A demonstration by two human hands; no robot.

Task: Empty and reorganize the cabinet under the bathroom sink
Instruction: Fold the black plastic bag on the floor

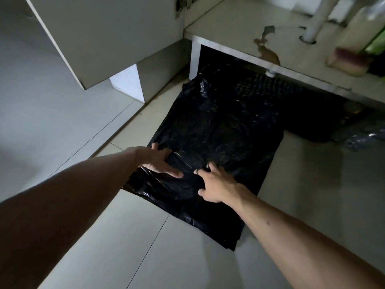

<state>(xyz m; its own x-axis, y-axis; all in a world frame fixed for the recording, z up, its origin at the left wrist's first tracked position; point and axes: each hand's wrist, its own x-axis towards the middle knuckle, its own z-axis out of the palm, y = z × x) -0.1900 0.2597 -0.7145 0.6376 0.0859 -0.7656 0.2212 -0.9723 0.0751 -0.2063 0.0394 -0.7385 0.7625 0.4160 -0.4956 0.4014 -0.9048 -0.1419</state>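
A large black plastic bag [210, 147] lies spread flat on the pale tiled floor [129, 236], running from the near middle of the scene up toward the open cabinet [235, 32] at the far right. Its far end reaches the dark gap under the cabinet's base, where a black mat with a raised diamond pattern [268, 88] sits half beneath the front edge. Both of the person's bare arms stretch out over the floor to the bag.

The left hand [160, 160] rests on the bag's left side; its fingers look mostly straight and spread, pointing right, and the plastic wrinkles around them. The right hand [214, 186] sits just beside it, a little nearer, with fingers bent and splayed so the tips dig into the film and bunch it slightly. I cannot tell whether those fingertips actually pinch the plastic or only press on it.

The cabinet floor is off-white, with brown patches where the surface has peeled [267, 47]. A white drain pipe [316, 19] stands on it farther back, and at the far right edge there are blurred things: something cream and purple [348, 59] with green beside it. The white cabinet door [100, 36] hangs open at the far left. Some crumpled clear plastic [364, 138] lies on the floor at the right.
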